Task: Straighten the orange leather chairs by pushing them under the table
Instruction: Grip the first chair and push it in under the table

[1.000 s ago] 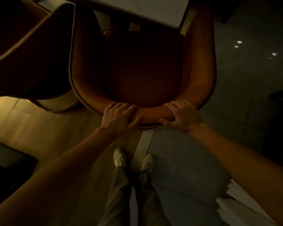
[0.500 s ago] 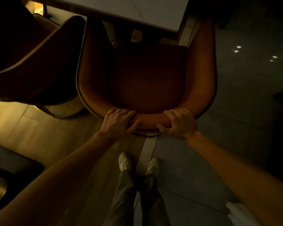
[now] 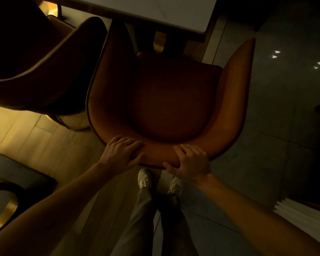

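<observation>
1. My left hand (image 3: 121, 154) and right hand (image 3: 190, 163) both sit on the top rim of the orange chair (image 3: 174, 108), at the middle of its curved back. The left fingers (image 3: 129, 143) are curled over the rim with the thumb on the outer face. The right fingers (image 3: 188, 148) are wrapped the same way, so both hands are clamped on the leather.
2. The chair stands on the floor (image 3: 266, 145) directly ahead of my feet, with its open front facing the counter (image 3: 155, 10). The front of the seat lies just at the counter's near edge, so I judge it is not yet tucked under.
3. What matters is that the seat lies straight ahead of my fingers. Its long axis runs from the back rim toward the gold leg (image 3: 160, 40) under the counter. My hands straddle that axis, neither clearly nearer.
4. The chair's right arm tip reaches out past the counter's right corner, while its left arm is just beside the second chair (image 3: 44, 61). I cannot tell if they touch. I judge that a forward push risks scraping the neighbour.
</observation>
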